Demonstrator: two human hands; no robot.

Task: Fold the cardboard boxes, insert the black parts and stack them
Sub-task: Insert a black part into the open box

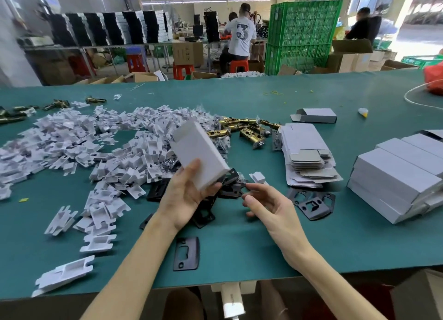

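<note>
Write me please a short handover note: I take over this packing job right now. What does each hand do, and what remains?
Left hand: grips one folded white box, held up.
Right hand: fingertips at the pile of black parts; whether it pinches one, I cannot tell.
Flat box blanks lie in a pile right of the hands; closed boxes are stacked at the far right.
Done: this box is folded, and several are stacked.
Left: probably put a black part in this box, stack it, then fold the remaining blanks.
</note>
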